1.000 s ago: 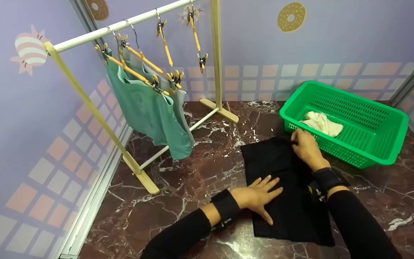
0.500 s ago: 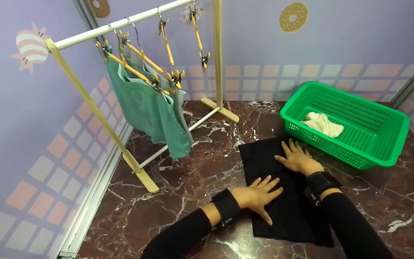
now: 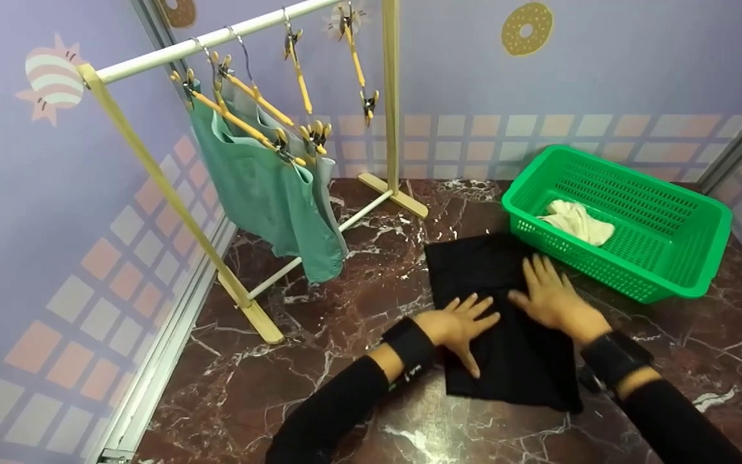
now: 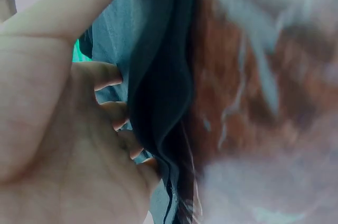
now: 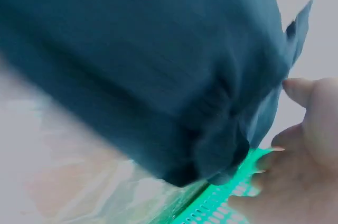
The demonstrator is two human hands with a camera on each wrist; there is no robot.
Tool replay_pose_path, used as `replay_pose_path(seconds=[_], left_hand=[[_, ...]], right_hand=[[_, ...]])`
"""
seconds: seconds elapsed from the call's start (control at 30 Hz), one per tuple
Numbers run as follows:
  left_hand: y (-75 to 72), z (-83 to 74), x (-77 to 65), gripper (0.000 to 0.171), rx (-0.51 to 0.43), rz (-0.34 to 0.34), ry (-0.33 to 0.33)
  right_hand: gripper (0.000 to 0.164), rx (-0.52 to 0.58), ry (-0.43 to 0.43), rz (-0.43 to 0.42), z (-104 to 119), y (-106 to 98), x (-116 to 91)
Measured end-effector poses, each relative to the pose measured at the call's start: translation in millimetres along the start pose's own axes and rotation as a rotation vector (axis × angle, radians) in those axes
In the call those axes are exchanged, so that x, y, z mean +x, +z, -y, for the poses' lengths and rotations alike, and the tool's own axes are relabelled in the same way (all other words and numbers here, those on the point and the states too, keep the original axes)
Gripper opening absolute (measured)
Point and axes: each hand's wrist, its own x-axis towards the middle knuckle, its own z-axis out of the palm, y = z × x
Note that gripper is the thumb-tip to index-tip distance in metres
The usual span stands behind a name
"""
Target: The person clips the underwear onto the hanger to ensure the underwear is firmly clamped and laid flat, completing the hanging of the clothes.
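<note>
head view: left hand (image 3: 456, 327), right hand (image 3: 552, 300), both splayed, at one black cloth (image 3: 518, 364) beside one green basket (image 3: 625, 278)

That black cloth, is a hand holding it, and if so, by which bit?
Nothing is held: the left hand lies spread on the black cloth, and the right hand is open by its right side.

your left hand (image 3: 456, 327), fingers spread, rests on a rectangular black cloth (image 3: 513, 370); your right hand (image 3: 554, 301) is over its right edge, near a green perforated plastic basket (image 3: 616, 278) holding crumpled cream cloth (image 3: 580, 224). at left, a teal fabric garment (image 3: 261, 193) hangs from a white-barred wooden rack (image 3: 152, 60).
</note>
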Motion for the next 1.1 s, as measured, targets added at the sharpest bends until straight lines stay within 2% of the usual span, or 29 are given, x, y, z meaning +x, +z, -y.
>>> replay_pose_path(seconds=[0.13,0.23,0.33,0.43,0.5,0.53,0.57,0.63,0.7,0.77,0.8,0.87,0.9,0.97,1.03,1.1], left_hand=[[-4.1,9.3,1.5,0.116,0.019,0.035,0.006],[-4.8,11.0,1.1,0.114,0.012,0.058,0.018],[-4.2,9.6,-4.3,0.112,0.009,0.047,0.022],[-4.7,6.5,-26.7,0.106,0.019,-0.007,0.032],[-7.0,5.5,-52.4,0.099,0.006,-0.085,0.062],[-8.3,6.0,-67.5,0.095,-0.006,-0.152,0.080],[-9.2,7.9,-83.4,0.090,-0.023,-0.249,0.103],[-9.8,15.7,-114.9,0.075,-0.131,-0.514,0.146],[-6.7,27.9,-146.9,0.058,-0.244,-0.833,0.133],[0.5,44.8,-180.6,0.037,-0.329,-1.165,0.069],[3.8,53.7,-197.4,0.032,-0.358,-1.316,0.007],[9.2,73.3,-230.9,0.029,-0.341,-1.546,-0.179],[10.7,84.2,-246.1,0.027,-0.323,-1.636,-0.266],[11.9,104.5,-273.4,0.027,-0.324,-1.740,-0.447],[11.9,124.3,-295.1,0.031,-0.366,-1.762,-0.600],[13.1,142.3,-310.9,0.045,-0.469,-1.726,-0.693]], right_hand=[[0.102,0.007,0.064,0.104,-17,15,-5],[0.105,0.008,0.080,0.094,-30,20,3],[0.105,0.009,0.080,0.086,-38,21,10],[0.105,0.014,0.067,0.107,-40,20,12],[0.104,0.023,0.055,0.116,-39,20,10],[0.103,0.024,0.051,0.119,-39,20,9],[0.103,0.025,0.047,0.119,-39,20,8],[0.102,0.034,0.038,0.116,-40,19,6],[0.103,0.034,0.038,0.111,-42,19,4],[0.104,0.042,0.029,0.103,-41,19,4],[0.105,0.052,0.025,0.098,-40,20,4],[0.106,0.052,0.026,0.095,-40,21,4],[0.105,0.054,0.028,0.096,-40,22,4],[0.104,0.059,0.026,0.097,-40,23,3],[0.103,0.072,0.026,0.101,-39,22,3],[0.102,0.091,0.023,0.100,-38,22,3]])
